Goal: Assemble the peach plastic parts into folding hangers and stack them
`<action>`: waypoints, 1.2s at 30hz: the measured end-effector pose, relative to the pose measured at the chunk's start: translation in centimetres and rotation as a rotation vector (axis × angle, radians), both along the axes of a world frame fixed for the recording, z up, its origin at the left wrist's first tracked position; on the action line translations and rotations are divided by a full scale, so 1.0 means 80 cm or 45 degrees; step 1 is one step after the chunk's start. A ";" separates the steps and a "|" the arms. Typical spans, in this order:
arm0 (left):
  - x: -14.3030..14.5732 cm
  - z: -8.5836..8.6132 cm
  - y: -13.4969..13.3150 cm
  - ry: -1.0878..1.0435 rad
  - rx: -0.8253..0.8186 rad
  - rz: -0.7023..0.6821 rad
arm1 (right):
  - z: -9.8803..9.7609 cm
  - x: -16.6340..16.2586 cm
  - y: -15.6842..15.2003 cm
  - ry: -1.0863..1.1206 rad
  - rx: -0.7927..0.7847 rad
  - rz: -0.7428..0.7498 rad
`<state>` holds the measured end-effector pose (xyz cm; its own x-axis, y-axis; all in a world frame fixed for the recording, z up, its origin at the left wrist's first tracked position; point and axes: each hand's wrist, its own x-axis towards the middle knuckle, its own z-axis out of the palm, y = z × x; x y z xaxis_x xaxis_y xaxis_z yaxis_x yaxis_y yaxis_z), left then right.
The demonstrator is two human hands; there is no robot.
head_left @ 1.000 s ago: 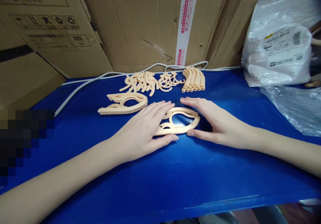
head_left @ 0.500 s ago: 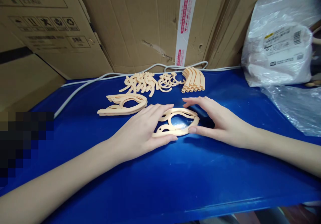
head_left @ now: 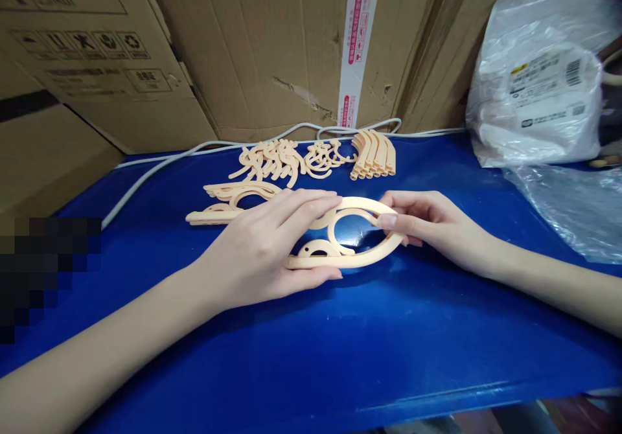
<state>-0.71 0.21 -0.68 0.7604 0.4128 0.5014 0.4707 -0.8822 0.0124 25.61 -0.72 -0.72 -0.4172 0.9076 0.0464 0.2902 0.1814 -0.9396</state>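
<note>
A peach plastic oval frame (head_left: 362, 258) with curved inner cut-outs is lifted a little above the blue table (head_left: 340, 343). My left hand (head_left: 262, 249) grips its left end, fingers over the top and thumb under the lower edge. My right hand (head_left: 427, 221) pinches its right end between thumb and fingers. A stack of like frames (head_left: 228, 204) lies just behind my left hand.
Farther back lie a heap of small peach hook pieces (head_left: 291, 157) and a row of curved strips (head_left: 374, 155). A white cable (head_left: 160, 165) runs along the back edge. Cardboard boxes (head_left: 272, 45) stand behind. Plastic bags (head_left: 539, 91) sit at the right.
The frame lay flat between my hands a second ago. Both hands have closed on its ends and raised it off the table, tilted toward me.
</note>
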 end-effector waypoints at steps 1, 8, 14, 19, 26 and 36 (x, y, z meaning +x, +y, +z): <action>0.000 0.000 0.001 0.000 0.000 0.007 | 0.000 0.001 0.001 0.019 -0.045 0.017; -0.003 0.001 0.003 0.010 -0.008 0.015 | -0.004 0.007 0.004 0.012 -0.174 0.108; -0.006 0.000 0.007 0.030 -0.060 0.007 | -0.003 0.006 0.005 0.004 -0.170 0.131; -0.007 0.000 0.010 0.038 -0.040 -0.009 | -0.002 0.004 0.005 0.011 -0.168 0.154; -0.006 -0.002 0.011 0.051 0.019 -0.005 | 0.000 0.002 0.004 -0.015 -0.160 0.162; -0.007 0.000 0.013 0.084 0.059 0.001 | 0.000 0.002 0.005 -0.033 -0.174 0.160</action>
<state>-1.31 1.21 -0.72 0.7920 0.3911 0.4688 0.4701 -0.8806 -0.0596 25.76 -0.29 -0.74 -0.5271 0.8455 -0.0857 0.2975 0.0891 -0.9506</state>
